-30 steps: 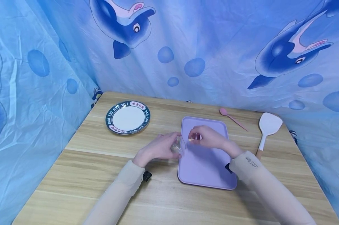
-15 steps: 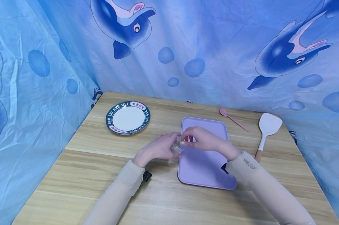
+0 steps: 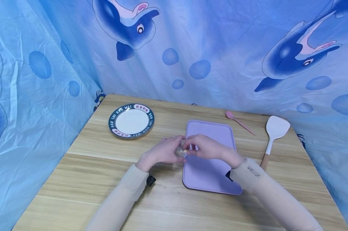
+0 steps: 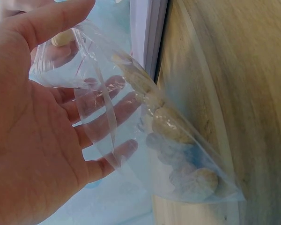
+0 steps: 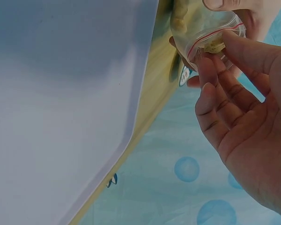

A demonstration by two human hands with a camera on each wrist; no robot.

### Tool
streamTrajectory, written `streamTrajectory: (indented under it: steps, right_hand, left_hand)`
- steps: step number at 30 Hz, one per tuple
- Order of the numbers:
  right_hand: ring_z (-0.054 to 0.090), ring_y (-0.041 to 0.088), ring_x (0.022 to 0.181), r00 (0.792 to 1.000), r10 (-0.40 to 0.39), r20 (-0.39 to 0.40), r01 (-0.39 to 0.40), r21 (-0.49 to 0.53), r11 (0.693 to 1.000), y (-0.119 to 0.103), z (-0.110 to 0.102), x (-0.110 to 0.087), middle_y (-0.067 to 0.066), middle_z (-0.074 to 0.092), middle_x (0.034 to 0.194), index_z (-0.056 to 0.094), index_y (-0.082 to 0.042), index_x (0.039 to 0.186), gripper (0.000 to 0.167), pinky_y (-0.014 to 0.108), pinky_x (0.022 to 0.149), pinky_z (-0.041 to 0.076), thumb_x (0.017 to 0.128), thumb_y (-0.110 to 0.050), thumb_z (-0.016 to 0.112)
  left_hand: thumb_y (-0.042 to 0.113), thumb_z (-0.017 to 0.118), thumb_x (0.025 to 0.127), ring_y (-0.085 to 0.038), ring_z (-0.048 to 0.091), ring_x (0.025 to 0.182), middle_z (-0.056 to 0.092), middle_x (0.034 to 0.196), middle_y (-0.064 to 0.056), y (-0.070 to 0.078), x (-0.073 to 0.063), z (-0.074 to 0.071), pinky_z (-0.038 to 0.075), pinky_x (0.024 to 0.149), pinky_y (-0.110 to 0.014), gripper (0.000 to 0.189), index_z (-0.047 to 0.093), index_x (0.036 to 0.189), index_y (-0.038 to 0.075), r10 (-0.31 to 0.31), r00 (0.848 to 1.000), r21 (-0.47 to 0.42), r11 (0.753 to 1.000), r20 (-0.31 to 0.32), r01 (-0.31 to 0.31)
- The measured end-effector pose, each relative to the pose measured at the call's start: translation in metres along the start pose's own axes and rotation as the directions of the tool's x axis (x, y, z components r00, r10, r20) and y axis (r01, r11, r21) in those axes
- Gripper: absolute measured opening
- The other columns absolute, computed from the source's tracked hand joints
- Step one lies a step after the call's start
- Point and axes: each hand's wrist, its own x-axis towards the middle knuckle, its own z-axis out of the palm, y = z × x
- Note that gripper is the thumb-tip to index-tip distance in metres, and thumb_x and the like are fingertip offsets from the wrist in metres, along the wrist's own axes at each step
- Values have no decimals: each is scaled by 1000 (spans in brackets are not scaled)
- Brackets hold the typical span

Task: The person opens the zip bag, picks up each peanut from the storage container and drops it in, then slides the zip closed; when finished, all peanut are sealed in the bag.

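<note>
My left hand (image 3: pixel 166 150) holds a clear zip-lock bag (image 4: pixel 131 168) at the near-left edge of the lilac tray (image 3: pixel 208 173), thumb and fingers around its mouth. Several tan peanuts (image 4: pixel 171 124) lie along the lower side of the bag. With thumb and fingertips, my right hand (image 3: pixel 207 147) pinches one peanut (image 5: pixel 215 46) at the bag's opening, by the red zip line. In the head view, both hands' fingertips meet over the tray's left side and partly hide the bag.
A white plate (image 3: pixel 132 120) with a dark green lettered rim sits at the back left. Right of the tray lie a small pink spoon (image 3: pixel 239 122) and a white spatula (image 3: pixel 275 128) with a wooden handle. A blue dolphin-print curtain (image 3: pixel 220 64) hangs behind the wooden table (image 3: pixel 104 173).
My right hand has moved left from over the tray to the bag's mouth, carrying the peanut. The left hand and bag stay in about the same place.
</note>
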Motion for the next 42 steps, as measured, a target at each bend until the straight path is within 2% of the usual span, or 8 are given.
streamTrajectory:
  steps: [5,12,29,39,42]
  right_hand:
    - [59,5,79,1000,-2,8,2,4,1000,-2,0,-1,-3,68,96,73,-9,101,15,39,75,54,88,-3,74]
    - [60,7,80,1000,19,14,-19,1,1000,-3,1,0,0,69,98,73,-9,103,17,40,76,54,87,-2,74]
    - [61,7,80,1000,28,7,-28,13,1000,0,0,-1,6,71,101,73,-7,105,17,43,76,54,88,-4,74]
    - [60,7,80,999,39,-33,-38,27,999,3,-6,-6,4,71,102,73,-7,107,17,38,73,55,90,-10,73]
    - [60,7,79,997,50,-61,-49,31,998,5,-7,-9,3,71,100,73,-8,107,17,33,70,53,91,-10,73]
  left_hand:
    - [45,83,77,-16,55,119,59,136,-5,0,0,0,37,102,-46,81,45,142,12,0,1000,-3,1000,-1,0]
    - [44,83,77,-14,57,113,62,126,1,0,0,1,37,101,-45,82,45,143,13,3,1000,4,1000,-4,-3]
    - [44,82,78,-16,56,120,60,133,-2,-1,0,1,36,104,-48,80,46,142,13,12,1000,8,1000,-2,-12]
    - [43,82,78,-19,55,122,58,137,-6,-2,1,1,36,104,-50,84,44,145,10,3,1000,-11,1000,0,-3]
    - [44,82,78,-20,54,125,57,139,-6,-2,1,1,35,105,-51,87,42,147,9,-2,1000,-9,1000,1,2]
